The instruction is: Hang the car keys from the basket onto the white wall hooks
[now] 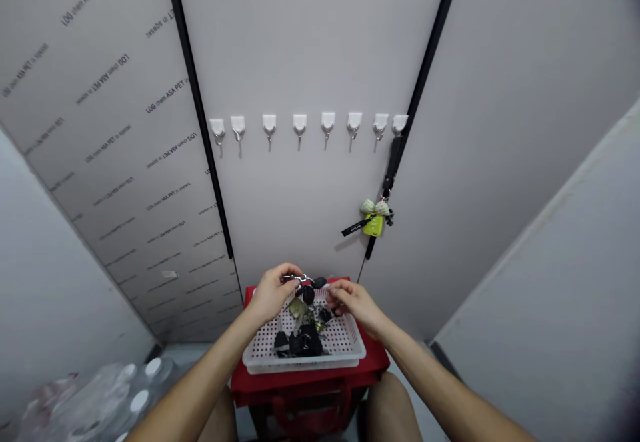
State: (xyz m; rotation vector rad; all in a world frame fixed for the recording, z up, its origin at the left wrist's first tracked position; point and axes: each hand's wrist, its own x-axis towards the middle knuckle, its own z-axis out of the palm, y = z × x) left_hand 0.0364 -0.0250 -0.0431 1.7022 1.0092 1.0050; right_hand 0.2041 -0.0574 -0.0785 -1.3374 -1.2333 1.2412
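Note:
My left hand [276, 290] pinches a bunch of keys [306, 285] with a metal ring and black heads, held above the far part of a white perforated basket [304, 364]. On the other side of the bunch, my right hand [352, 301] is closed with its fingertips together, close to the keys. What they grip, if anything, is too small to make out. In the basket lie more keys [306, 342] with black heads, several metal pieces and a yellowish-green tag [297, 307].
The basket stands on a red bag [367, 369] between my knees. Ahead, several white hooks [299, 123] line the wall, and a black strap with a yellow-green keychain [373, 225] hangs from the rightmost. Capped plastic bottles [145, 402] stand at lower left.

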